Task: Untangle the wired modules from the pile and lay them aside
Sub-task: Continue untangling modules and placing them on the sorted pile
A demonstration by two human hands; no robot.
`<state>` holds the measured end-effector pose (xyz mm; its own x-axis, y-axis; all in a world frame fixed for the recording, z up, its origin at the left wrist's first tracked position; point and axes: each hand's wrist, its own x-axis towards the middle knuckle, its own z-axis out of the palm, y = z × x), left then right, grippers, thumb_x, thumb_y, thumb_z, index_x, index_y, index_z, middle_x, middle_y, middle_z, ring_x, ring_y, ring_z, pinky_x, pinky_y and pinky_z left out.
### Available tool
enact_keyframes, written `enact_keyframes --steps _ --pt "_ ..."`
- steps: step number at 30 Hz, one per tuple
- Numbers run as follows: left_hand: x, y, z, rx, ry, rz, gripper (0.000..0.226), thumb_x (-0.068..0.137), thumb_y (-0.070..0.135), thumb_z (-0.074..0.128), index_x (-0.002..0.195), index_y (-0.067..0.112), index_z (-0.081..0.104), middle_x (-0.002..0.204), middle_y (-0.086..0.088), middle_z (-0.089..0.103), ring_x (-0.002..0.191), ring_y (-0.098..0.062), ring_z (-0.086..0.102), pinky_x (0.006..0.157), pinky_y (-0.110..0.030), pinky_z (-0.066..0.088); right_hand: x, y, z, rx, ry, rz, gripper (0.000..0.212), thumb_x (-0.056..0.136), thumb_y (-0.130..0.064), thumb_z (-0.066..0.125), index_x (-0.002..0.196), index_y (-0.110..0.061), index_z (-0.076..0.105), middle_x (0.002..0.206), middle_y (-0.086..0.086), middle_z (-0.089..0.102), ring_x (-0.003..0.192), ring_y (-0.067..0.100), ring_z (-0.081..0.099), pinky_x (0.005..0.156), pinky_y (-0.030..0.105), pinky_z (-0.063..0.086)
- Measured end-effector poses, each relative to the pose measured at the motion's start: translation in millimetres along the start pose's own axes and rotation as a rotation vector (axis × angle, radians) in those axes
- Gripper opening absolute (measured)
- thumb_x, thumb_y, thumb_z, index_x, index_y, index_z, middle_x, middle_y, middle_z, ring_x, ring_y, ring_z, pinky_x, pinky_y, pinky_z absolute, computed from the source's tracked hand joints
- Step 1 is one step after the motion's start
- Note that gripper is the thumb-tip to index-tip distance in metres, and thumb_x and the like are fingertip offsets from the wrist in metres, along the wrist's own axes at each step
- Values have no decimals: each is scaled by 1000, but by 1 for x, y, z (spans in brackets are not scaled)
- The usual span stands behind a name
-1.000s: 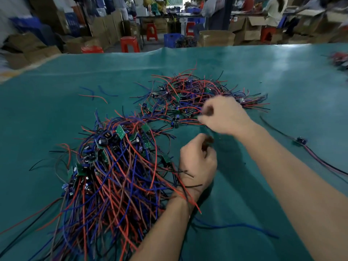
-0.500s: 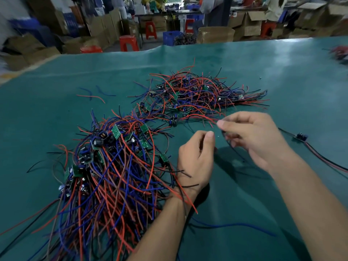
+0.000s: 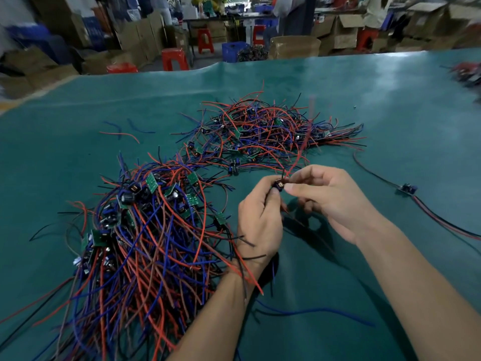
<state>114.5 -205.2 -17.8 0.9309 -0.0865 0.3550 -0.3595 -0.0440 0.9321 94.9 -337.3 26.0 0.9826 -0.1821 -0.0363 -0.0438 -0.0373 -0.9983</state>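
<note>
Module (image 3: 278, 184) pinched between left hand (image 3: 260, 217) and right hand (image 3: 330, 201) | wires ran up-away toward far pile (image 3: 273, 134) | laid-aside module (image 3: 408, 189) lay right, nearer right hand

Desk (image 3: 364, 105): teal covering, smooth, with a soft sheen where light falls at the far side.
Near pile (image 3: 145, 230): smooth plastic-sheathed wires in red, blue and black; small matt green circuit boards; glossy dark parts.
Far pile (image 3: 265, 131): the same sheathed wires.
Boxes (image 3: 346, 29): matt brown cardboard.
Stools (image 3: 174, 58): glossy red plastic.
Crate (image 3: 234, 50): blue plastic.
</note>
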Motion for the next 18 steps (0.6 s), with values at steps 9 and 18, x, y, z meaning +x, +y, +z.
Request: enact_keyframes --steps 9,18 --pt "-1 3 1 -8 -59 -88 20 82 23 45 66 26 55 55 5 46 58 -22 39 59 -40 34 4 6 -2 213 -155 10 17 71 -17 79 87 -13 83 89 5 77 72 12 68 66 24 57" --pt "1 -7 2 212 -30 2 25 89 28 53 86 15 74 54 12 54 54 -11 49 60 -33 44 11 11 -3 144 72 -66 16 77 -24 81 80 -8 81 80 9 72 58 10 55 48 20 43"
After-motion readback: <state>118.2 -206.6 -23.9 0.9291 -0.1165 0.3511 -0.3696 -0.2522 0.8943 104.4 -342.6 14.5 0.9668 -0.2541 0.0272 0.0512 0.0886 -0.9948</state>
